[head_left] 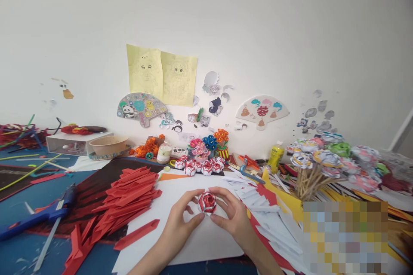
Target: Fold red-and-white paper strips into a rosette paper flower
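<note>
Two hands: left hand [177,220] and right hand [232,214] pinch a paper flower [207,202] between fingertips.
Flower: red-and-white, round, no clear long axis; open face turned up and toward the camera.
Place: held just above the white sheet [180,240], mid-table.
Surface: red strips [129,197] left, white strips [258,200] right, glue gun [41,215] far left.
Room: white wall [258,30] with drawings and paper fans.

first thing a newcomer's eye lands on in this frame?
Both hands, left hand and right hand, cup a small red-and-white folded paper flower at centre, over a white sheet. Left of it lies a heap of red folded paper strips; at far right stands a bunch of paper flowers on sticks.
</note>
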The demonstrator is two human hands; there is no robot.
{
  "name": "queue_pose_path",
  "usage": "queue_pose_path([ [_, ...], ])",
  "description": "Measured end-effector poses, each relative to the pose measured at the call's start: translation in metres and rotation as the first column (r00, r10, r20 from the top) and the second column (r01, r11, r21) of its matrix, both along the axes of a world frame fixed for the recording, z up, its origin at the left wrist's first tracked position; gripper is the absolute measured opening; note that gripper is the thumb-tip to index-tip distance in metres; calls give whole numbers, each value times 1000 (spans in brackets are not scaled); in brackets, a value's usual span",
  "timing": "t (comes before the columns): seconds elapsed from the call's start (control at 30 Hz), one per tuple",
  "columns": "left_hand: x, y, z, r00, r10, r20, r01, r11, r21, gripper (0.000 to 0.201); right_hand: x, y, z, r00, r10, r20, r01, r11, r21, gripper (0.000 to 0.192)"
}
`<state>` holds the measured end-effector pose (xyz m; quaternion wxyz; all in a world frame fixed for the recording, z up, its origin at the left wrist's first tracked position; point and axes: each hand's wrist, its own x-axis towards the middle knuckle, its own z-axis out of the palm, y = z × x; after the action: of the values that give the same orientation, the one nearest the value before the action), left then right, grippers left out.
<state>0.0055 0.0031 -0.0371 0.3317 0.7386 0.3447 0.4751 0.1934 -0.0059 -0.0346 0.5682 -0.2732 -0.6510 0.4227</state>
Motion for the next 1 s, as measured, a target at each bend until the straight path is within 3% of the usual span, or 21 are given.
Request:
queue_pose_path([
  [0.2, 1, -3, 4, 999, 2, -50, 2, 997, 80, 56, 0, -2, 3, 998, -55, 34, 53, 997, 50, 42],
  [0.47, 2, -6, 2, 997, 33, -75, -23, 991, 134, 54, -1, -8, 9, 999, -42, 21, 41, 998, 40, 43],
  [1.0, 2, -6, 3, 996, 6, -91, 6, 992, 128, 55, -2, -7, 9, 1000, -27, -7, 27, 1000, -5, 45],
])
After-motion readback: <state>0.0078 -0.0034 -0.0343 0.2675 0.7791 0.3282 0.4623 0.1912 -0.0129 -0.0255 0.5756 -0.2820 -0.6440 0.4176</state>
